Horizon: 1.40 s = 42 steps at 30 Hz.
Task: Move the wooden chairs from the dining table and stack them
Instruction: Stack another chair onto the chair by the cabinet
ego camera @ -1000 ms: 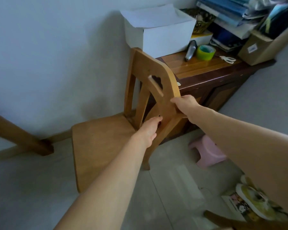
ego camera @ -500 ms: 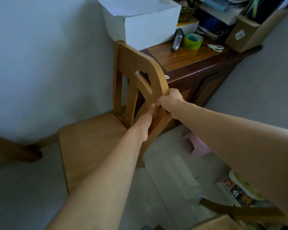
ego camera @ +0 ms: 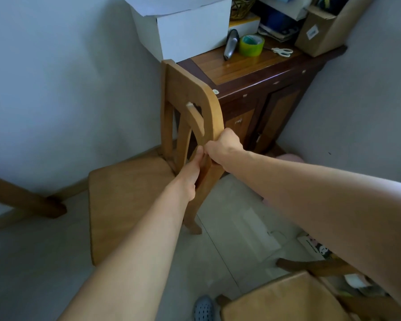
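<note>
The wooden chair [ego camera: 123, 202] fills the middle of your view. Its seat spreads out to the left of your left hand, and its backrest rises just above both hands. Your right hand [ego camera: 222, 147] is wrapped round the curved outer edge of the backrest, knuckles toward you. Your left hand [ego camera: 190, 179] sits directly below it, touching it, with thumb and fingers closed round the same upright lower down. Beyond your right hand, just beside the backrest, stands a dark wooden cabinet [ego camera: 245, 66]. A second chair [ego camera: 285, 300] shows its seat under your right forearm, much nearer to you than either hand. A white box [ego camera: 185, 28] rests on the cabinet, above your hands. Far to the left of your left hand, a slanting wooden leg [ego camera: 26, 200] meets the floor. On the cabinet top, up and to the right of your right hand, lie a green tape roll [ego camera: 251, 45] and small scissors [ego camera: 283, 52].
</note>
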Motion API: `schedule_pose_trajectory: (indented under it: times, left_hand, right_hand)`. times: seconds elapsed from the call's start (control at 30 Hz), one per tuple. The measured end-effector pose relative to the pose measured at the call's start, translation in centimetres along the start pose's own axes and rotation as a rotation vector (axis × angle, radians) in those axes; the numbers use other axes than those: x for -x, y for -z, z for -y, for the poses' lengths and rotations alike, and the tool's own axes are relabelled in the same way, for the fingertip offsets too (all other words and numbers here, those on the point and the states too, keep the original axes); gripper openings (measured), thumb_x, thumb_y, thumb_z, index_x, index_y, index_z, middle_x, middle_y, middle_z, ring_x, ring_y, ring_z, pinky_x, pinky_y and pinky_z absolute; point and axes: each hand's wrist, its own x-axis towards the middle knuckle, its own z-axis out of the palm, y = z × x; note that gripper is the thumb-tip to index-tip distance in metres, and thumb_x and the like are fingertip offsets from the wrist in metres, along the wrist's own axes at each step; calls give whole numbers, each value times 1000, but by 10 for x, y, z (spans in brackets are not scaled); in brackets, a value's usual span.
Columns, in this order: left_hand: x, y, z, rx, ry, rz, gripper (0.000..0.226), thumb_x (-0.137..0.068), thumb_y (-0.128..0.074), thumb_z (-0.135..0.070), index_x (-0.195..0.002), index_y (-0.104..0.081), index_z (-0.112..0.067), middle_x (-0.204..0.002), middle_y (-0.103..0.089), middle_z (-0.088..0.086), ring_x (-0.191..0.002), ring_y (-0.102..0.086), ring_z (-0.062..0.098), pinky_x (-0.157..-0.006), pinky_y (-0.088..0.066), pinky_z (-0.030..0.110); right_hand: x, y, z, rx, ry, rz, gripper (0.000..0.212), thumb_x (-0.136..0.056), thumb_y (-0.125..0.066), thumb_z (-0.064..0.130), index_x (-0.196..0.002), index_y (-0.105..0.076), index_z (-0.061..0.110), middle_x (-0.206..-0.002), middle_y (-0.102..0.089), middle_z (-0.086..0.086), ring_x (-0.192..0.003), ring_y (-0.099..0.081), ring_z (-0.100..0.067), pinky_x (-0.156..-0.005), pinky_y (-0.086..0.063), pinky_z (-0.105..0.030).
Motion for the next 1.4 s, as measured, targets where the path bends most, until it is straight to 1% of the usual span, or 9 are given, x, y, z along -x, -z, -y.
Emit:
schedule_pose_trajectory:
  times: [0.07, 0.13, 0.3, 0.47, 0.6, 0.77, 0.87, 1.07, 1.4]
  left_hand:
    - [12, -5, 11, -23, -21, 7, 68, -77, -42, -82, -109, -63, -26, -110, -64, -2, -110, -51, 21, -108, -36, 45]
    - [24, -10, 24, -36, -29, 18, 63, -78, -41, -81, -100, -67, -29, -108, -68, -2, -105, -56, 20, -103, -41, 42]
    - [65, -40, 57, -43, -20, -14, 51, -84, -40, -75, -93, -66, -32, -94, -72, -7, -86, -61, 11, -75, -47, 27]
    - [94, -79, 82, -63, 21, -26, 68, -87, -41, -72, -124, -63, -20, -121, -67, 5, -115, -58, 25, -105, -42, 40]
    - [109, -114, 95, -76, 59, 3, 72, -89, -39, -71, -133, -58, -17, -125, -65, 8, -122, -54, 29, -111, -36, 45]
    - [114, -138, 105, -1, 84, 30, 71, -93, -42, -65, -138, -51, -10, -129, -62, 15, -117, -56, 31, -90, -52, 31]
    - [108, -134, 110, -51, 91, 11, 85, -79, -51, -77, -144, -48, -22, -137, -58, 11, -127, -49, 32, -110, -37, 46]
    - [98, -125, 107, 58, 264, 109, 99, -65, -66, -77, -148, -38, -30, -152, -42, 7, -141, -31, 36, -110, -17, 68]
    - [92, -146, 95, 29, 289, 158, 107, -62, -69, -78, -151, -31, -32, -156, -36, 5, -145, -25, 34, -111, -14, 66]
  right_hand:
    - [14, 3, -10, -22, -8, -5, 46, -81, -67, 23, -120, -44, 14, -91, -53, -5, -75, -63, -23, -60, -61, -38]
    - [28, 5, -22, -20, -7, -30, 45, -82, -68, 24, -119, -44, 14, -83, -49, -3, -64, -59, -20, -53, -60, -34]
    - [66, 24, -62, 12, 5, -25, 46, -85, -69, 31, -119, -42, 15, -78, -46, 1, -65, -57, -16, -65, -62, -38]
    - [93, 56, -102, 39, 21, -21, 45, -86, -67, 30, -119, -41, 14, -95, -53, -5, -68, -59, -17, -61, -62, -35]
    - [104, 85, -130, 84, 31, -42, 43, -86, -65, 29, -118, -42, 12, -96, -54, -6, -68, -59, -17, -47, -55, -28]
    - [106, 109, -147, 81, 27, 23, 45, -84, -68, 31, -118, -42, 14, -101, -57, -7, -85, -64, -23, -67, -60, -36]
    - [95, 119, -137, -41, -11, 104, 44, -86, -68, 29, -121, -46, 13, -105, -59, -9, -92, -62, -23, -67, -54, -30]
    - [70, 117, -114, -311, -194, 116, 46, -85, -70, 19, -125, -47, 15, -108, -59, -10, -95, -61, -26, -65, -48, -35]
    - [46, 132, -116, -264, -155, 66, 50, -84, -70, 9, -129, -49, 17, -108, -59, -11, -98, -61, -28, -79, -54, -42]
